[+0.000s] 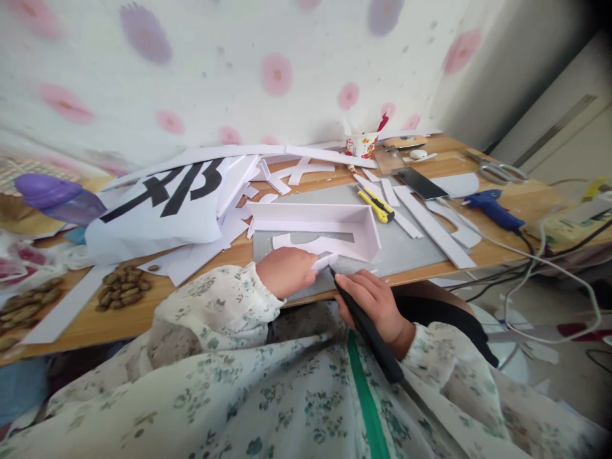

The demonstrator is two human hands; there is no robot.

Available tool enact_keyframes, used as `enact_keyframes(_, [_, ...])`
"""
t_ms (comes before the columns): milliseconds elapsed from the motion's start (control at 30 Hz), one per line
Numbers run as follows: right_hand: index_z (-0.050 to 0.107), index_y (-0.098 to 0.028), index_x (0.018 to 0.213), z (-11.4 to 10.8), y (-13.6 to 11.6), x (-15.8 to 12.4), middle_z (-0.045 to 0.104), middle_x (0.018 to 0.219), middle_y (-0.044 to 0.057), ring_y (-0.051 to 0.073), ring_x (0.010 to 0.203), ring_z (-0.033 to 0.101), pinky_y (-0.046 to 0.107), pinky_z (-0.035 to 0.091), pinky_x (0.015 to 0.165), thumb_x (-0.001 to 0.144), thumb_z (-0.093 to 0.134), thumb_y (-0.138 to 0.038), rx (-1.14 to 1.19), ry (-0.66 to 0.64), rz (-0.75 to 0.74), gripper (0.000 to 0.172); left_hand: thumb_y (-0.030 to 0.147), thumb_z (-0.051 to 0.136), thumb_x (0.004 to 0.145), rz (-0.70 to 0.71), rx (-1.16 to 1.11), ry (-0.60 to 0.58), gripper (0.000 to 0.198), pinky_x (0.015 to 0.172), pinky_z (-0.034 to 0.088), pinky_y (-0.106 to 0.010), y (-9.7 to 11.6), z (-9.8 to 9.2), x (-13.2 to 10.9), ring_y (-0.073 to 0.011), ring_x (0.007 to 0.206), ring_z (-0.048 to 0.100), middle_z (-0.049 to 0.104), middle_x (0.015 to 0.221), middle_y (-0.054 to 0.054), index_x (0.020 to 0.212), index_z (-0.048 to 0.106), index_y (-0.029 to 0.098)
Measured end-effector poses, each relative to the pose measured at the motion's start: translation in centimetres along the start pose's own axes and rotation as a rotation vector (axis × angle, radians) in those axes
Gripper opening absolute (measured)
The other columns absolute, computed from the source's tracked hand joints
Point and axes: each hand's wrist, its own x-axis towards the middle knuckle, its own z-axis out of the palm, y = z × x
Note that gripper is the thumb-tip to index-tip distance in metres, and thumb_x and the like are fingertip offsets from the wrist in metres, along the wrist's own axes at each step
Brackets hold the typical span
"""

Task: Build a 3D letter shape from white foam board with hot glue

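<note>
My left hand [291,270] is closed on a small white foam board piece [325,261], pinched at its near end in front of the grey cutting mat. In my right hand [375,305] is a long black-handled tool with a thin tip [366,325]. Its tip is at the right end of the small piece; I cannot tell whether it touches, and its exact kind is unclear. Just beyond my hands, an angular white foam board frame [310,220] with upright walls stands on the cutting mat [406,252]. A curved white cutout [329,245] lies inside its front.
On the right lie a yellow utility knife [376,204], a phone [421,183], a blue glue gun [495,208] with cables, and scissors [500,169]. A paper cup [361,144] stands at the back. Left are printed paper [157,223], foam scraps and peanuts [123,288].
</note>
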Motion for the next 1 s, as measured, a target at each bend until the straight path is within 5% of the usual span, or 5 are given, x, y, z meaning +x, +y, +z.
enact_keyframes(667, [0.056,-0.020,0.111,-0.3,0.0,-0.1,0.066,0.083,0.007,0.020,0.073,0.060,0.035,0.052,0.066,0.077,0.059,-0.015,0.046,-0.005,0.134,0.035,0.027,0.040,0.088,-0.035,-0.126,-0.035,0.026,0.069,0.043,-0.027,-1.6,-0.9,-0.2,-0.0203,0.081,0.063,0.070,0.088,-0.006,0.082,0.063,0.016])
enact_keyframes(1000, [0.060,-0.024,0.112,-0.7,0.5,-0.6,0.068,0.092,0.006,0.020,0.082,0.066,0.034,0.055,0.073,0.079,0.064,-0.022,0.185,0.132,0.363,0.033,0.038,0.044,0.086,-0.113,-0.673,-0.064,0.028,0.060,0.043,-0.024,-2.7,-1.2,-1.6,-0.0171,0.073,0.061,0.069,0.086,-0.002,0.089,0.061,0.016])
